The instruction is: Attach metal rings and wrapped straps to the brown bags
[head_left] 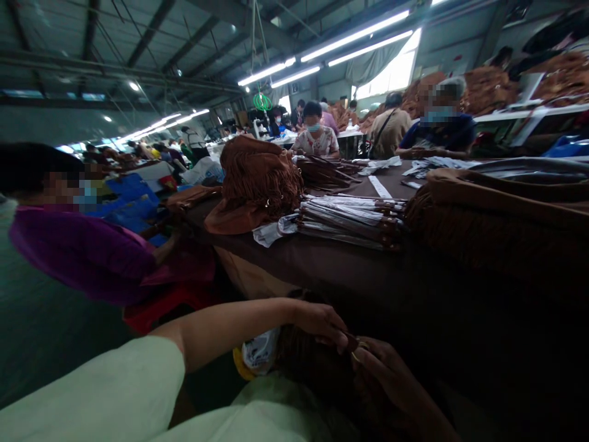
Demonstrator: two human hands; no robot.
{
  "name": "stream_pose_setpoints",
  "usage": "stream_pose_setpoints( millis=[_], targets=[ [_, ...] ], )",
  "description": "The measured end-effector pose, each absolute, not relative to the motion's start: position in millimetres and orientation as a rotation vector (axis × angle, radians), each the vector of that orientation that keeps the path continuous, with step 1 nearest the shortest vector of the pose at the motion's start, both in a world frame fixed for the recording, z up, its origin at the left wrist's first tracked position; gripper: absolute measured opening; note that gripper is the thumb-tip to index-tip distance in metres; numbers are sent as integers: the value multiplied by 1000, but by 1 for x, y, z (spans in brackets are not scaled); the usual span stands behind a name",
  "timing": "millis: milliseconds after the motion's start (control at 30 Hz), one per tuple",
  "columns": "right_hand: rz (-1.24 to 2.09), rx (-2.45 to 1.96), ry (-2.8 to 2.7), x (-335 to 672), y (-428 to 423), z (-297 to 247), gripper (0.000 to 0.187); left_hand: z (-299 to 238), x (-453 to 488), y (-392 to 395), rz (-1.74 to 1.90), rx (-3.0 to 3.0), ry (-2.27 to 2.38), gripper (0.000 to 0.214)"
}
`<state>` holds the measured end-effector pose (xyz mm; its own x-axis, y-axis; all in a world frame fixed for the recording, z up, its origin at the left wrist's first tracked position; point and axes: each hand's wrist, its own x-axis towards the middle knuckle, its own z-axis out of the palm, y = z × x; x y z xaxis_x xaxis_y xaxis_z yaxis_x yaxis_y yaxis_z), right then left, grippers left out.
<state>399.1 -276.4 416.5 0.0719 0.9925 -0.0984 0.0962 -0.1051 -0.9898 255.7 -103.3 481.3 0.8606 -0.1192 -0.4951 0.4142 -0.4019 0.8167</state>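
Note:
My left hand [322, 324] reaches across at the bottom of the view, its fingers curled down onto a dark brown fringed piece [308, 362] in my lap. My right hand [391, 380] meets it from the lower right, fingers closed on the same brown piece near a small metal ring [356, 353]. The light here is dim, so the exact grip is hard to make out. My pale green sleeve [115, 393] fills the lower left.
A long brown table [331, 264] carries a bundle of wrapped straps [350, 221], a fringed brown bag [257, 178] and another brown bag [497, 215] at right. A person in purple [83, 252] sits close at left; several masked workers sit further back.

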Motion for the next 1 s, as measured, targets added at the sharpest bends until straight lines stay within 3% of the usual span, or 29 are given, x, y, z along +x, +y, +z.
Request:
stream_pose_setpoints(
  millis=[100, 233, 333, 433, 567, 667, 900, 1000],
  targets=[
    [1111, -1475, -1030, 399, -274, 409, 40, 479, 258, -111, -517, 1940, 294, 36],
    [1134, -1472, -969, 396, -272, 405, 43, 516, 264, -156, -543, 2645, 562, 30],
    [1177, -1391, -953, 397, -273, 409, 43, 537, 267, -173, -609, 2821, 539, 23],
    [1128, -1341, -964, 399, -275, 412, 40, 521, 265, -161, -440, 2490, 510, 28],
    [1079, -1332, -1028, 400, -275, 410, 45, 470, 256, -133, -362, 1622, 481, 46],
    [1080, -1356, -990, 398, -273, 406, 44, 460, 255, -128, -371, 1491, 463, 49],
    [1128, -1332, -900, 396, -266, 395, 45, 522, 274, -164, -698, 2725, 497, 28],
    [1096, -1371, -855, 401, -268, 394, 45, 527, 276, -161, -705, 2731, 484, 35]
  ],
)
